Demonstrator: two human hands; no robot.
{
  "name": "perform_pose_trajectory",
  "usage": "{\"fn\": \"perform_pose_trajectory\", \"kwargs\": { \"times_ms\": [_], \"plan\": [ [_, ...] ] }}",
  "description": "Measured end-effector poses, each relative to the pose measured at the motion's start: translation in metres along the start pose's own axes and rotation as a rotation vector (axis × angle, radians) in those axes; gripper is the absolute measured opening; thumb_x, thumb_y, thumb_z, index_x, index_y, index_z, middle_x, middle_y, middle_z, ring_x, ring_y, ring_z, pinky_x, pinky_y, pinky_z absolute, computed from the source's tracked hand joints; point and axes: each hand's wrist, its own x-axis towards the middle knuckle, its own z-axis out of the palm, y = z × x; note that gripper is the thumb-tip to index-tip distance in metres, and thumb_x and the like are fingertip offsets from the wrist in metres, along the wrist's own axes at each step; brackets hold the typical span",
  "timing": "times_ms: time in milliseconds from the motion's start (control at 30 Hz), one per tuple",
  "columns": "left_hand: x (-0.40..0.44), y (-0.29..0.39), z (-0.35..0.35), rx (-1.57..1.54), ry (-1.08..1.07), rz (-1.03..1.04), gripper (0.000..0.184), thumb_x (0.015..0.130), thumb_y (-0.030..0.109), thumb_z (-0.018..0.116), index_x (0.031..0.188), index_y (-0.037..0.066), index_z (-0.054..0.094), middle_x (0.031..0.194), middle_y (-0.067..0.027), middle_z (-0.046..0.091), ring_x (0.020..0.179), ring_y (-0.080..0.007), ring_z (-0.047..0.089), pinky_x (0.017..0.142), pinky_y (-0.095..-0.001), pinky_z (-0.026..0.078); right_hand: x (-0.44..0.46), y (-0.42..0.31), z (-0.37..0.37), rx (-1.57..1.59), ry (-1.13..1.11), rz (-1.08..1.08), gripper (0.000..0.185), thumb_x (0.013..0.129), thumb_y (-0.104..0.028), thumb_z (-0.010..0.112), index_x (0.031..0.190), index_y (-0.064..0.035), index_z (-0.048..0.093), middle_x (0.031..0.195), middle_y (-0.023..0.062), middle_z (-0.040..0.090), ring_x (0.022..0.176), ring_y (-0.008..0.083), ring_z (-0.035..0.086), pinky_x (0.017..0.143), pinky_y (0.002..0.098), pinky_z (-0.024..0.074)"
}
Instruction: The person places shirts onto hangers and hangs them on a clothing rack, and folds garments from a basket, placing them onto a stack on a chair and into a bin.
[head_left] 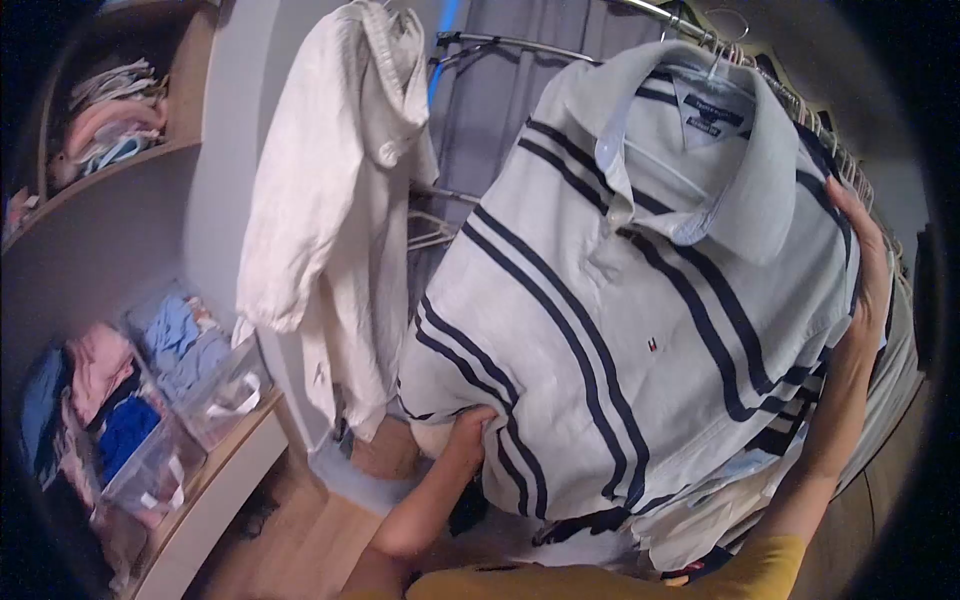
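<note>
A white polo shirt with dark double stripes (590, 330) hangs on a hanger in front of me, its collar facing me. Near its lower left, my left hand (468, 440) is closed on the fabric, with the thumb on the front and the other fingers hidden. On the opposite side, my right hand (862, 245) rests along the shirt's shoulder and sleeve edge, its visible fingers stretched out against the cloth. A cream long-sleeved garment (325, 180) hangs to the left of the shirt.
A metal rail (690, 25) carries several hangers and clothes at right. Clear bins (150, 480) of folded clothes stand on a low unit at left, below a shelf (110, 180) with more items. A grey curtain (555, 100) hangs behind.
</note>
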Motion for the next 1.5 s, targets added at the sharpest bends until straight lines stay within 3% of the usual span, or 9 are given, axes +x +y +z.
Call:
{"fn": "perform_pose_trajectory", "kwargs": {
  "times_ms": [133, 367, 467, 867, 900, 1100, 1233, 1433, 1500],
  "plan": [
    [0.023, 0.017, 0.022, -0.091, -0.038, 0.034, 0.039, 0.076, 0.018, 0.052, 0.11, -0.001, 0.051, 0.108, -0.0113, 0.055, 0.099, -0.0235, 0.052, 0.089, -0.0342, 0.04, -0.001, 0.0, 0.013, 0.019, -0.049, 0.029, 0.016, 0.073, -0.009, 0.062, 0.084, 0.0015, 0.06, 0.079, 0.013, 0.063, 0.063, 0.0212, 0.061, 0.064, 0.0282, 0.052],
    [0.112, -0.014, -0.029, -0.226, -0.273, -0.111, 0.047, 0.08, 0.023, 0.054, 0.12, 0.002, 0.042, 0.117, -0.0092, 0.049, 0.108, -0.0234, 0.046, 0.095, -0.0353, 0.034, 0.004, 0.01, 0.036, -0.271, 0.186, -0.108, 0.013, 0.071, -0.009, 0.062, 0.081, -0.0009, 0.061, 0.075, 0.0074, 0.062, 0.062, 0.0142, 0.057, 0.064, 0.0237, 0.0468],
    [0.112, 0.006, -0.033, -0.125, -0.392, -0.214, 0.051, 0.078, 0.021, 0.059, 0.123, 0.004, 0.039, 0.12, -0.0074, 0.047, 0.111, -0.0232, 0.043, 0.096, -0.0357, 0.032, 0.003, 0.013, 0.046, -0.547, 0.135, -0.124, 0.023, 0.072, -0.021, 0.06, 0.081, -0.0001, 0.062, 0.077, 0.0096, 0.061, 0.069, 0.0158, 0.055, 0.069, 0.0225, 0.0426],
    [0.127, 0.012, -0.056, 0.07, -0.423, -0.352, 0.046, 0.079, 0.025, 0.061, 0.116, 0.003, 0.046, 0.11, -0.0096, 0.055, 0.101, -0.0246, 0.051, 0.087, -0.0357, 0.04, -0.035, 0.01, 0.095, -0.809, 0.315, -0.314, 0.023, 0.071, -0.015, 0.061, 0.08, 0.0051, 0.061, 0.074, 0.015, 0.061, 0.059, 0.0228, 0.057, 0.058, 0.0329, 0.0478],
    [0.131, 0.004, -0.06, 0.076, -0.426, -0.354, 0.046, 0.079, 0.025, 0.061, 0.116, 0.003, 0.046, 0.11, -0.0096, 0.055, 0.101, -0.0246, 0.051, 0.087, -0.0357, 0.04, -0.022, 0.004, 0.08, -0.881, 0.188, -0.204, 0.028, 0.075, -0.021, 0.059, 0.093, 0.0012, 0.062, 0.083, 0.0139, 0.061, 0.071, 0.0187, 0.059, 0.07, 0.0276, 0.0477],
    [0.188, -0.052, -0.169, 0.151, -0.311, -0.591, 0.047, 0.074, 0.017, 0.067, 0.115, 0.003, 0.047, 0.11, -0.009, 0.054, 0.099, -0.0227, 0.051, 0.085, -0.0349, 0.042, -0.005, 0.033, 0.08, -1.326, 0.238, -0.29, 0.032, 0.078, -0.023, 0.059, 0.095, 0.0033, 0.059, 0.081, 0.0113, 0.061, 0.069, 0.0153, 0.056, 0.068, 0.0254, 0.0458],
    [0.178, -0.063, -0.2, 0.107, -0.253, -0.602, 0.039, 0.076, 0.016, 0.066, 0.11, 0.005, 0.051, 0.104, -0.0074, 0.057, 0.094, -0.0205, 0.053, 0.082, -0.0353, 0.044, 0.001, 0.026, 0.047, -1.549, 0.335, -0.513, 0.037, 0.079, -0.022, 0.058, 0.107, 0.0023, 0.054, 0.105, 0.0158, 0.058, 0.094, 0.0209, 0.055, 0.082, 0.0277, 0.0414],
    [0.145, -0.071, -0.211, 0.251, -0.217, -0.573, 0.031, 0.078, 0.014, 0.063, 0.105, 0.002, 0.053, 0.101, -0.0098, 0.058, 0.092, -0.0214, 0.055, 0.08, -0.0362, 0.046, 0.002, 0.029, 0.031, -1.825, 0.449, -0.507, 0.032, 0.076, -0.021, 0.06, 0.105, -0.0079, 0.058, 0.098, 0.011, 0.06, 0.093, 0.0251, 0.056, 0.081, 0.0308, 0.0421],
    [0.137, -0.077, -0.225, 0.193, -0.241, -0.665, 0.03, 0.078, 0.013, 0.063, 0.104, 0.002, 0.053, 0.102, -0.0102, 0.058, 0.092, -0.0217, 0.056, 0.081, -0.0363, 0.045, -0.023, 0.053, 0.05, -2.541, 0.637, -0.838, 0.04, 0.073, -0.02, 0.06, 0.112, -0.0142, 0.053, 0.109, 0.0094, 0.054, 0.106, 0.0244, 0.048, 0.09, 0.0356, 0.0368]
  ]
}}
